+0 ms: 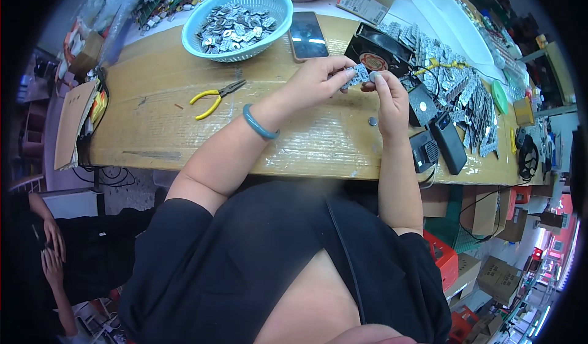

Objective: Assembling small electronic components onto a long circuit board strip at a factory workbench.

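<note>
Near the far middle of the table, my left hand (pixel 318 79) is closed on a small grey, square-patterned piece (pixel 360 73). Right beside it, my right hand (pixel 392 102) pinches a small round silvery disc (pixel 373 76) between thumb and fingers, close to the edge of that piece. Whether disc and piece touch, I cannot tell. Another dark round disc (pixel 372 121) lies on the table just left of my right wrist. Yellow-handled pliers (pixel 211 102) rest to the left of my left forearm.
A light-blue basket (pixel 188 35) of small grey parts and a phone (pixel 308 35) stand at the back. A black fan-like device (pixel 383 50), piled grey strips (pixel 459 93) and a black box (pixel 449 142) crowd the right. Another person's hands (pixel 54 246) show at lower left.
</note>
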Available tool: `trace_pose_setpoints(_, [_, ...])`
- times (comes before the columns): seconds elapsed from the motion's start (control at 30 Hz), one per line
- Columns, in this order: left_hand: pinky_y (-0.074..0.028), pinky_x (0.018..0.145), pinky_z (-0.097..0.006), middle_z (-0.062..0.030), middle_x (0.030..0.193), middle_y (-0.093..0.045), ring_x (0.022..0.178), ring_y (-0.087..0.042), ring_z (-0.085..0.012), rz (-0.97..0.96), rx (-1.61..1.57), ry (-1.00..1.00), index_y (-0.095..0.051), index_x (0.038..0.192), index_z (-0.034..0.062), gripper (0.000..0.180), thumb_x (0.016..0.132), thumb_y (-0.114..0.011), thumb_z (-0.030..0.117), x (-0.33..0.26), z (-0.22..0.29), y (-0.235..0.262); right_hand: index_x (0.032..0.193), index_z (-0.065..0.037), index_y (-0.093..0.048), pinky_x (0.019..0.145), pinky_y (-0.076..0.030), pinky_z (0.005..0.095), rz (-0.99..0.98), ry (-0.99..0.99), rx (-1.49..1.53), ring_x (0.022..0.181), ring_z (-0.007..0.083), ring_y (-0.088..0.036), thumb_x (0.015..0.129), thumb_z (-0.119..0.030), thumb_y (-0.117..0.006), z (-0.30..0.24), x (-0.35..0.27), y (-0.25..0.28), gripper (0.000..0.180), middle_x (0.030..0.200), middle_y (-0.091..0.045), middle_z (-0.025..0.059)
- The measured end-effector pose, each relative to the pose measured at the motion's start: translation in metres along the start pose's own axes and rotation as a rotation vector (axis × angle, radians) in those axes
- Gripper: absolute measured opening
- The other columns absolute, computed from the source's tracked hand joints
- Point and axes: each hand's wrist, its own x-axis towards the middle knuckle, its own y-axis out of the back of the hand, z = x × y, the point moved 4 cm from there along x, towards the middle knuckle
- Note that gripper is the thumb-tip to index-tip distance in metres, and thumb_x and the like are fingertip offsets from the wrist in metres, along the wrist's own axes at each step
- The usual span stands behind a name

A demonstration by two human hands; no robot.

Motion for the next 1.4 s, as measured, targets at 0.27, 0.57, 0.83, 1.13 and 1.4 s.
trace_pose_setpoints(0.27, [-0.048,0.070,-0.024,-0.0028,0.089,-0.062,0.076,-0.058,-0.0086,-0.031,-0.021,-0.056,-0.058,0.110,-0.0001,0.022,0.095,-0.051,0.015,0.001,0.001,0.003,0.089,0.000,-0.059,0.074,-0.045,0.0241,-0.064,0.040,-0.162,0.076,0.0099,-0.056,0.095,-0.015,-0.049,-0.006,0.001,0.002,0.019,0.079,-0.059,0.0024])
trace_pose_setpoints(0.57, [-0.055,0.081,-0.035,-0.0126,0.102,-0.059,0.094,-0.065,-0.0274,0.490,-0.666,0.002,-0.040,0.123,0.0005,0.033,0.092,-0.051,0.004,0.003,-0.006,0.028,0.090,0.002,-0.061,0.076,-0.046,0.0262,-0.228,-0.118,0.158,0.081,0.0137,-0.060,0.094,-0.013,-0.048,-0.003,-0.005,-0.016,0.020,0.087,-0.062,0.0066])
trace_pose_setpoints(0.83, [-0.055,0.081,-0.034,-0.0102,0.100,-0.059,0.096,-0.063,-0.0213,0.433,-0.559,-0.026,-0.041,0.120,0.0010,0.039,0.086,-0.060,0.004,0.004,-0.008,0.032,0.097,0.003,-0.061,0.074,-0.050,0.0275,-0.124,-0.180,0.184,0.080,0.0157,-0.063,0.094,-0.012,-0.049,0.005,-0.005,-0.012,0.019,0.090,-0.064,0.0091])
trace_pose_setpoints(1.13, [-0.051,0.085,-0.033,-0.0077,0.103,-0.061,0.096,-0.062,-0.0167,0.190,-0.859,0.117,-0.051,0.114,0.0036,0.028,0.090,-0.060,0.015,0.004,-0.013,0.007,0.095,0.002,-0.061,0.072,-0.050,0.0268,-0.152,-0.163,0.084,0.076,0.0137,-0.063,0.093,-0.012,-0.052,0.007,-0.004,-0.012,0.017,0.085,-0.064,0.0069])
trace_pose_setpoints(1.4, [-0.046,0.066,-0.022,0.0008,0.086,-0.057,0.079,-0.055,-0.0067,-0.018,-0.259,0.049,-0.056,0.110,0.0013,0.025,0.094,-0.054,0.020,-0.002,0.006,-0.004,0.092,-0.002,-0.061,0.069,-0.049,0.0253,0.078,-0.109,0.098,0.071,0.0126,-0.061,0.096,-0.018,-0.049,0.002,0.000,0.008,0.022,0.083,-0.065,0.0062])
